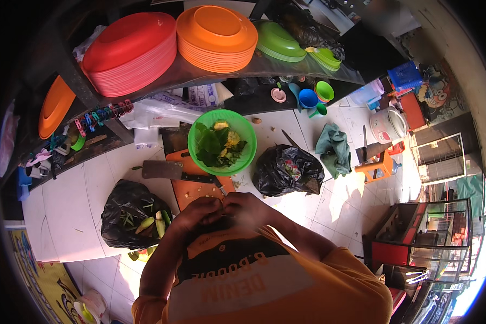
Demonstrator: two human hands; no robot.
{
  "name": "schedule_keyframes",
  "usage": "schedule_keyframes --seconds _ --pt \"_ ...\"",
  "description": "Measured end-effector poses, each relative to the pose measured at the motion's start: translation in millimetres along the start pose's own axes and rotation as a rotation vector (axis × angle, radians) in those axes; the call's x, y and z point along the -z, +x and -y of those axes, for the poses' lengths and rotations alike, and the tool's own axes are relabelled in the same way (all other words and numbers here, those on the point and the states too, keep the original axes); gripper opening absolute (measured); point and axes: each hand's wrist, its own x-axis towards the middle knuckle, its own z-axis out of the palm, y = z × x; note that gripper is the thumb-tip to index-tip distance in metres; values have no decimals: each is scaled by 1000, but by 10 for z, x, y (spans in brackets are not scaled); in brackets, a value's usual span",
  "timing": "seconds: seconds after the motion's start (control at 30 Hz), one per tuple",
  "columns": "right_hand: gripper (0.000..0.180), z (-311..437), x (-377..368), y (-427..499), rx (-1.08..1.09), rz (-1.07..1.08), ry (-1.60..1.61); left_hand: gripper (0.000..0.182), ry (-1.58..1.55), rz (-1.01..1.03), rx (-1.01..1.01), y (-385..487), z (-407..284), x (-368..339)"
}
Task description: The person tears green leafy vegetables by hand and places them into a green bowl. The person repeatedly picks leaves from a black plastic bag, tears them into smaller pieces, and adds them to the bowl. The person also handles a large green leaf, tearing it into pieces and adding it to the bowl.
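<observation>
My left hand (198, 214) and my right hand (247, 205) meet close to my chest, fingers curled; anything small between them is hidden. Just beyond them lies an orange cutting board (186, 193) with small scraps. A cleaver (162, 169) rests across the board, and the blade of a smaller knife (220, 187) points towards my hands. A green plastic colander (249, 150) with leafy greens and yellow pieces stands over the board's far end. To the left sits a black plastic bag (117, 198) with husks and leaves; to the right, another black bag (283, 166) lies partly open.
Stacked red plates (133, 60), orange plates (218, 44) and green plates (279, 40) stand on the shelf ahead. A knife (289, 138) and a green cloth (334, 150) lie on the right. Blue and green cups (308, 98) stand beneath the shelf. A rice cooker (389, 123) is farther right.
</observation>
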Motion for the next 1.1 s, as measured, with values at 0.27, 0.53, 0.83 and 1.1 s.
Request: schedule_keyframes --seconds 0.27,0.53,0.83,1.1 --pt "11 -375 543 -372 -235 -297 330 22 60 -33 -179 441 -76 -44" --pt "23 -1349 1703 -1127 -181 -546 -831 35 453 -663 -659 1261 -105 370" --pt "27 -758 854 -254 -97 -626 -715 20 -7 -1145 -874 -559 733 954" --pt "21 287 -1082 1137 322 487 -83 25 753 -1656 -436 -1373 1219 1786"
